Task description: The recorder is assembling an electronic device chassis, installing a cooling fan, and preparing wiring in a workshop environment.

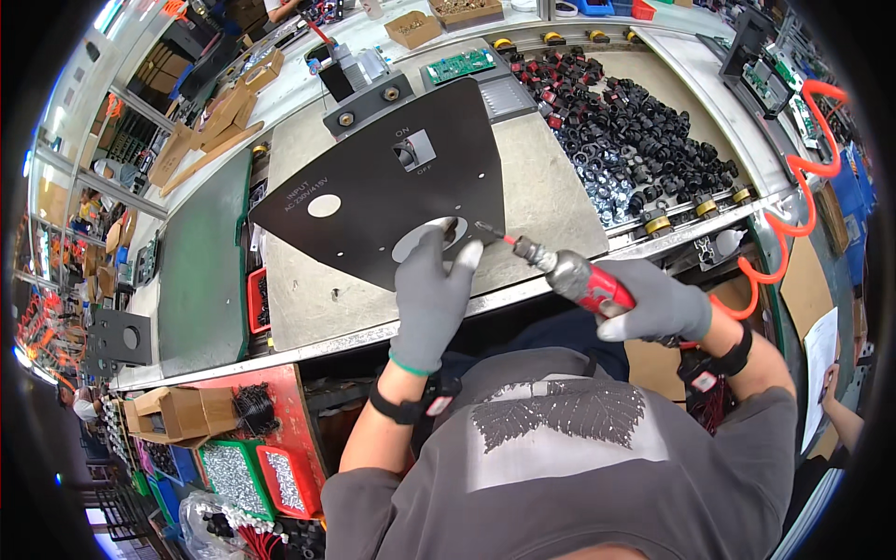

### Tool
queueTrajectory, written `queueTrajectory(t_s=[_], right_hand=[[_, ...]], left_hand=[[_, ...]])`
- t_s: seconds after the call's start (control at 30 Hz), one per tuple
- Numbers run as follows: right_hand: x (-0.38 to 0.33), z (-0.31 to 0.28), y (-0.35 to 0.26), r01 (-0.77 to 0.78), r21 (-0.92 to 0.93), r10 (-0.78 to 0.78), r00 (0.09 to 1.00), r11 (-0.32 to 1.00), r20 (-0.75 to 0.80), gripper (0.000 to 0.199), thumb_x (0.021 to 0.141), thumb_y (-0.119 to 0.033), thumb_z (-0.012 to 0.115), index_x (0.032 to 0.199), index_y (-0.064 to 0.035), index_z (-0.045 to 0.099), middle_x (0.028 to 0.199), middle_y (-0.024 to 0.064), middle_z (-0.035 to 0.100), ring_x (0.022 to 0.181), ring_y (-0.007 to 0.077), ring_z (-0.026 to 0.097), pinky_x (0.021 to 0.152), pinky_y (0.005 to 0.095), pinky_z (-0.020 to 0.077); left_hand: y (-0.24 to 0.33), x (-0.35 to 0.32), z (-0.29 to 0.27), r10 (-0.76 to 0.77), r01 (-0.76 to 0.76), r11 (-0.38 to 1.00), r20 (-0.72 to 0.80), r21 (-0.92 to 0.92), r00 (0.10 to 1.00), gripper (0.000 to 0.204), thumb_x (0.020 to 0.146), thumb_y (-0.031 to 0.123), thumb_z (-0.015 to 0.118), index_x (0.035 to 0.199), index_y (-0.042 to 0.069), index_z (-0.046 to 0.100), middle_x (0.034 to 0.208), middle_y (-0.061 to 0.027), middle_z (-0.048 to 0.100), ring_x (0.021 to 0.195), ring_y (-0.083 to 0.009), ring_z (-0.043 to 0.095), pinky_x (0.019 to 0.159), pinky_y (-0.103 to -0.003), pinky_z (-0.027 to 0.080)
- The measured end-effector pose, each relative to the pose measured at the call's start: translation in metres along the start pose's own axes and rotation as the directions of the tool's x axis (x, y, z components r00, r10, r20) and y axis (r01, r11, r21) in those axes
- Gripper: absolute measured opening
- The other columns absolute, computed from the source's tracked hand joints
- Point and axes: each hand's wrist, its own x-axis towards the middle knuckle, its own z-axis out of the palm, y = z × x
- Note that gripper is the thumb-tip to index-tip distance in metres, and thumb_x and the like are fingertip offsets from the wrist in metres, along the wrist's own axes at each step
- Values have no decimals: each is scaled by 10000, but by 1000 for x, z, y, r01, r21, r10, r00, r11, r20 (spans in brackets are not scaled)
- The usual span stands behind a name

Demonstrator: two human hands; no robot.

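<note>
A black sheet-metal panel (359, 201) with round holes and a rectangular cutout stands tilted over the grey work plate. My left hand (432, 297), in a grey glove, grips the panel at its large round hole near the lower edge. Its thumb and forefinger are at the hole; something small and dark shows beside them, too unclear to name. In my gloved right hand (658, 299) is a red and grey power screwdriver (581, 280). The bit points left at the panel's lower right part, close to a small hole; contact cannot be made out.
Many black plastic parts (644, 140) lie in a tray at the right. A coiled orange air hose (793, 224) hangs there. Behind the panel are a metal fixture (378, 103) and a green circuit board (460, 65). Bins of small screws (238, 476) stand lower left. Another person's hand (831, 383) shows far right.
</note>
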Motion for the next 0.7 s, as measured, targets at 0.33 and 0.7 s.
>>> queueTrajectory(t_s=[0.33,0.7], right_hand=[[24,32,5,9,50,-3,993,999,-122,447,721,-291,742,1041,-19,587,834,95,591,775,197,559,734,342,457],[34,42,-8,-145,127,157,984,981,-88,350,750,-288,743,913,-21,587,760,38,570,709,137,531,666,312,444]], left_hand=[[-6,21,21,85,-83,996,-67,24,994,233,904,206,666,844,-19,677,647,-97,628,587,-159,615,550,-300,454],[-9,16,19,108,-108,994,-144,11,984,231,912,242,641,910,20,706,742,-152,652,637,-290,631,602,-379,479]])
